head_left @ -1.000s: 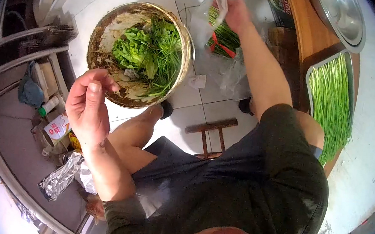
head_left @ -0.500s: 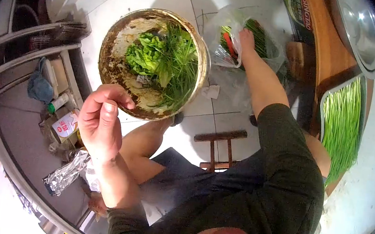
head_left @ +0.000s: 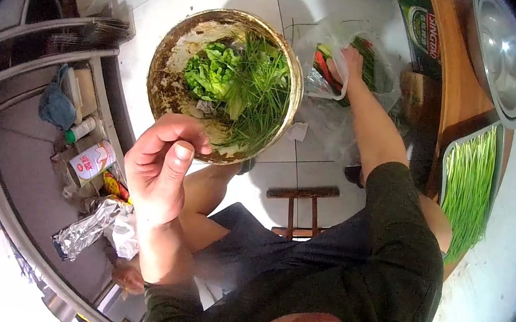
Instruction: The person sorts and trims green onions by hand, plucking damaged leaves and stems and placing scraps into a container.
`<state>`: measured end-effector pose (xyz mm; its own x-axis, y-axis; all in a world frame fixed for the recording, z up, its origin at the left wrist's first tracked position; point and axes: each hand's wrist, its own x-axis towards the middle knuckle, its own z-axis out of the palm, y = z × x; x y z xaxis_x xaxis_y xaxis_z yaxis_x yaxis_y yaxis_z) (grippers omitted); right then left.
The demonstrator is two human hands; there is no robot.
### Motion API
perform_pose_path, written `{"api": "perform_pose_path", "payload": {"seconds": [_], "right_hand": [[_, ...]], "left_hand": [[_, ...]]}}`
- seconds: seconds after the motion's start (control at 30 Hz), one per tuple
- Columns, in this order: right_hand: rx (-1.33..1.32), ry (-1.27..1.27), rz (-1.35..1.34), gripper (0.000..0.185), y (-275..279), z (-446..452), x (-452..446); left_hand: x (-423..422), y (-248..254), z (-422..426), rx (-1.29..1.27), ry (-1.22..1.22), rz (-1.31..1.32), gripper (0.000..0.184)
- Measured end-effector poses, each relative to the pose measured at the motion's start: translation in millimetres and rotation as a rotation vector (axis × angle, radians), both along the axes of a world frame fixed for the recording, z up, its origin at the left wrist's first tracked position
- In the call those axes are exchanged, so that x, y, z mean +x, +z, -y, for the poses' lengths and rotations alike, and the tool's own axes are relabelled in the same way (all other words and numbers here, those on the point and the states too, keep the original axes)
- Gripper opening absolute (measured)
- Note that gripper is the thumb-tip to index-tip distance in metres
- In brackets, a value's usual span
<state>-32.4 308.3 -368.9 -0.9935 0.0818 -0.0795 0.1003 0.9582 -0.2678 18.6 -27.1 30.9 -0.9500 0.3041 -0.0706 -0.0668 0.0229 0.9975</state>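
Observation:
My left hand [head_left: 164, 165] is raised over the near rim of a stained round bucket [head_left: 162, 88]. Its fingers curl loosely with the thumb apart, and nothing shows in them. Inside the bucket lie green leaves [head_left: 213, 73] and a tangle of thin green stalks [head_left: 260, 84]. My right hand [head_left: 349, 66] reaches into a clear plastic bag [head_left: 383, 89] on the floor. Dark green stalks [head_left: 366, 53] and something red [head_left: 323, 64] lie around it in the bag. Its fingers are partly hidden by the plastic, so their grip cannot be made out.
Long green stalks [head_left: 468, 187] fill a tray at the right. Above it sits a metal basin [head_left: 505, 59] by a wooden board [head_left: 457, 82]. A green carton [head_left: 419, 29] stands behind the bag. A small wooden stool [head_left: 303, 193] is between my legs. Cluttered shelving [head_left: 30, 152] runs along the left.
The whole view has shifted slightly, so the bucket and bag appear further right. My right hand remains in the bag but has turned a little. My left hand keeps its curled pose.

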Motion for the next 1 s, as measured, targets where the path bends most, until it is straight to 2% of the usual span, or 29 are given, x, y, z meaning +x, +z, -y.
{"api": "perform_pose_path", "payload": {"seconds": [0.03,0.13,0.17,0.27,0.3,0.4,0.43,0.47,0.53,0.57,0.73,0.77,0.87,0.93,1.0], "right_hand": [[-0.025,0.063,0.053,0.028,17.7,1.0,3.9],[-0.487,-0.369,-0.098,0.036,23.9,6.1,16.7],[-0.423,-0.194,-0.051,0.039,-13.1,-4.1,17.0],[-0.57,-0.469,0.158,0.038,36.1,-7.7,15.0],[-0.549,-0.525,0.118,0.037,45.3,-5.6,19.9],[-0.41,-0.235,0.15,0.036,61.3,-9.7,42.6],[-0.469,-0.446,0.124,0.037,82.0,-10.5,41.7],[-0.516,-0.582,-0.036,0.039,69.9,-26.2,41.9],[-0.397,-0.579,-0.175,0.031,87.5,-44.9,48.7],[-0.436,-0.565,-0.172,0.03,96.0,-52.2,53.0],[-0.58,-0.461,-0.093,0.03,196.6,-57.5,63.6],[-0.575,-0.487,-0.129,0.023,220.4,-52.8,68.8],[-0.992,-0.512,-0.253,0.008,278.0,-41.1,75.1],[-0.959,-0.335,-0.152,0.007,332.6,-32.7,76.9],[-1.2,-0.338,-0.17,0.011,379.5,-12.0,75.1]], "left_hand": [[0.2,0.7,0.4,-0.014,-0.013,0.0,0.022],[1.9,2.7,-1.5,0.004,-0.026,-0.005,0.02],[2.5,3.5,-2.4,0.022,-0.026,-0.006,0.02],[3.5,4.9,0.2,-0.031,-0.064,-0.029,0.025],[4.2,8.2,-2.8,0.015,-0.039,0.021,0.017],[5.2,7.4,0.8,-0.02,-0.071,0.014,0.017],[6.6,9.6,-2.5,-0.047,-0.032,0.026,0.02],[7.5,11.2,-1.8,-0.051,-0.033,0.037,0.019],[8.1,13.9,-2.2,-0.05,-0.036,0.059,0.018],[8.7,14.3,-3.2,-0.035,-0.033,0.055,0.016],[7.6,17.0,-5.1,-0.27,-0.045,0.038,0.02],[7.1,18.9,-7.1,-0.298,-0.045,0.032,0.021],[7.1,19.3,-12.9,-0.347,-0.056,-0.028,0.025],[8.0,11.3,-19.1,-0.32,-0.076,-0.09,0.026],[9.9,14.1,-26.2,-0.336,-0.133,-0.156,0.036]]}}
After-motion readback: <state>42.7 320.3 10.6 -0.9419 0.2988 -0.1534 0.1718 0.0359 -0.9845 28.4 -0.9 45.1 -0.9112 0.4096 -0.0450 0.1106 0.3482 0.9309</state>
